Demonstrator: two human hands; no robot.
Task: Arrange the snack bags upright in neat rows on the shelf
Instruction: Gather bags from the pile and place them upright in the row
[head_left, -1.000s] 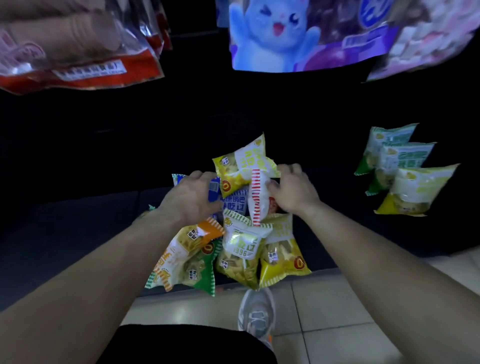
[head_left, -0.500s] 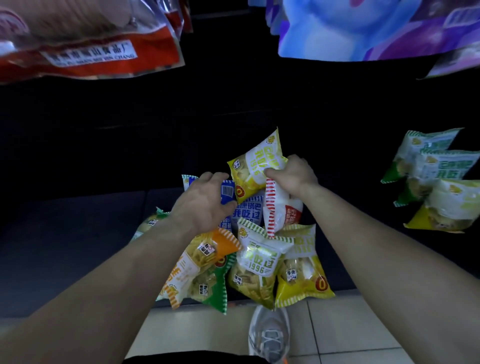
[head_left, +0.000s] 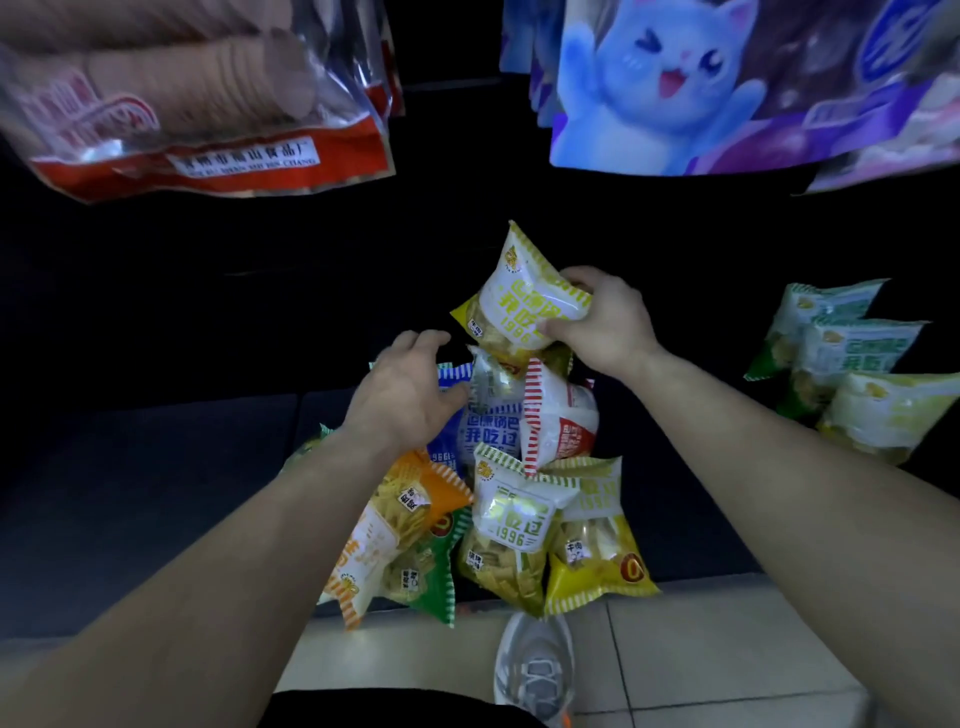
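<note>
A loose heap of small snack bags lies on the dark low shelf (head_left: 156, 493) in front of me. My right hand (head_left: 602, 322) grips a yellow-and-white snack bag (head_left: 524, 296) and holds it tilted above the heap. My left hand (head_left: 405, 395) rests on a blue-and-white bag (head_left: 488, 431), fingers curled over its edge. A red-striped bag (head_left: 556, 415), an orange bag (head_left: 400, 525), a green bag (head_left: 426, 571) and two yellow bags (head_left: 597, 551) lie in the pile. Three pale green and yellow bags (head_left: 852, 364) stand in a row at the right.
Large biscuit packs (head_left: 197, 98) hang overhead at the left and a purple pack with a blue cat (head_left: 701, 88) at the right. A tiled floor (head_left: 727, 649) and my grey shoe (head_left: 535, 670) show below the shelf's front edge.
My right hand has lifted the yellow-and-white bag higher off the pile and turned its front towards me. My left hand has stayed on the blue bag.
</note>
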